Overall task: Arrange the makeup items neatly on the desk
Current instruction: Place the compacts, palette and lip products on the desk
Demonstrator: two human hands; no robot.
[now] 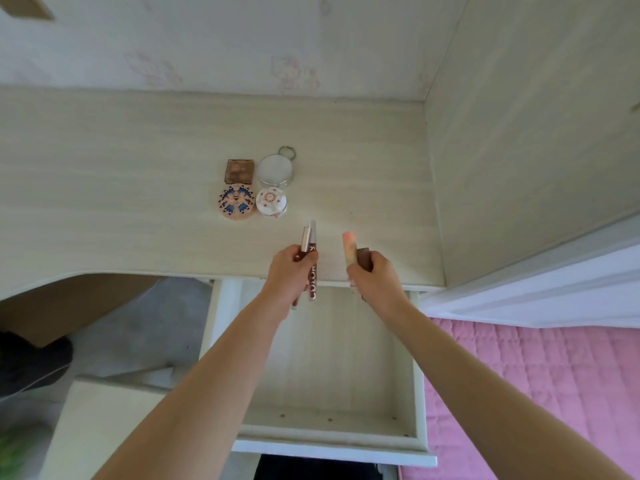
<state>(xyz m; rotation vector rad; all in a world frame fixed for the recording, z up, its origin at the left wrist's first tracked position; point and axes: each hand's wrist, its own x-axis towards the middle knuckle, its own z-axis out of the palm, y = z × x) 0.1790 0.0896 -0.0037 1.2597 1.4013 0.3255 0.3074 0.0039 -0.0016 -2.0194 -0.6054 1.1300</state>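
On the pale wooden desk [138,188] stand a brown eyeshadow palette [240,169], a round white mirror compact with a metal ring [276,168], a pink compact with a blue pattern [237,202] and a small white jar with red dots [272,201], grouped two by two. My left hand [289,271] grips two slim lip gloss tubes [310,242] over the desk's front edge. My right hand [374,278] holds a peach-capped tube [349,245] together with a brown stick [363,256].
An open white drawer [325,358] juts out under my forearms. A side panel [519,168] walls the desk on the right. A pink quilted bed [536,393] lies at lower right. A white box [114,427] sits at lower left.
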